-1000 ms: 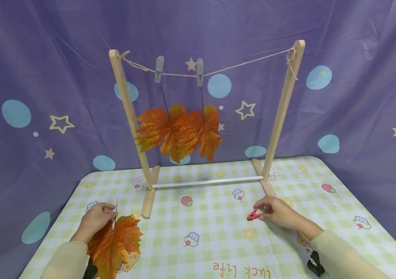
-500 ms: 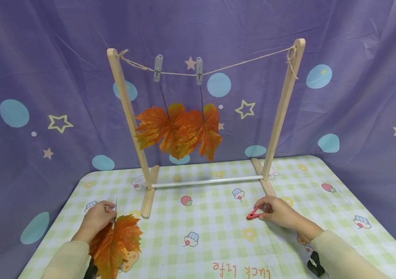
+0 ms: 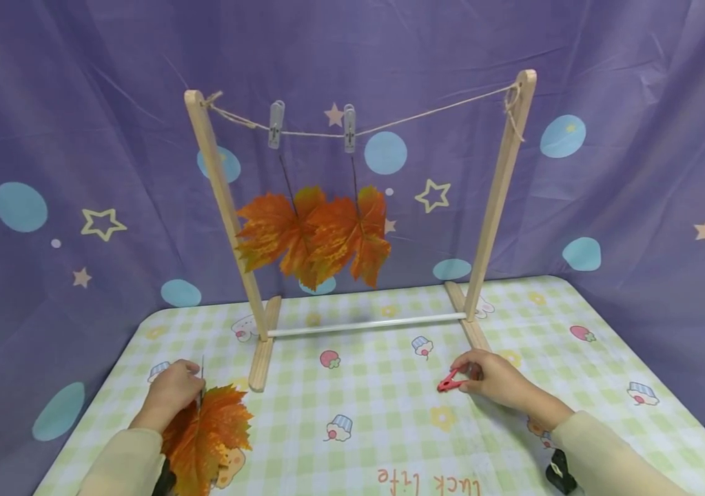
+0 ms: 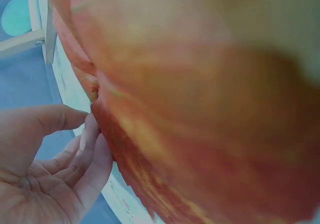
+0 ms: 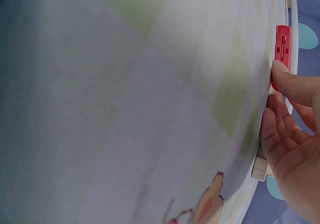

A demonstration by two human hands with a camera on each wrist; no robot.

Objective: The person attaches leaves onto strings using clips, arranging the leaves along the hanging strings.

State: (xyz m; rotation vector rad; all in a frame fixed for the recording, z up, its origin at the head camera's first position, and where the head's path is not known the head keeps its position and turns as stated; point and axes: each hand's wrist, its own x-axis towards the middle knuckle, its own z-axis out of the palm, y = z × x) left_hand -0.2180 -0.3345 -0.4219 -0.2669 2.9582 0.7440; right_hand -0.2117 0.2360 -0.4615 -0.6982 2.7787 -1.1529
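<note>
At the front left, my left hand (image 3: 174, 391) pinches the thin stem of an orange maple leaf (image 3: 212, 430) between thumb and fingertips. That leaf fills most of the left wrist view, its base right at the fingertips. My right hand (image 3: 493, 377), low over the cloth at the right, holds a red clothespin (image 3: 450, 381) by its handle ends; its jaw end points left. In the right wrist view the thumb lies on the red clothespin (image 5: 283, 46). Two grey clothespins (image 3: 349, 129) grip a string (image 3: 429, 110), and two orange leaves (image 3: 352, 238) hang by their stems beneath.
A wooden frame (image 3: 493, 207) with two posts carries the string, its feet (image 3: 263, 355) resting on the checked tablecloth (image 3: 383, 399). A white rod (image 3: 367, 324) joins the posts low down. Behind it hangs a purple curtain (image 3: 625, 151) with stars and blue dots.
The view shifts slightly. Both hands stay nearly in place, the left still with the leaf's stem and the right still with the red clothespin.
</note>
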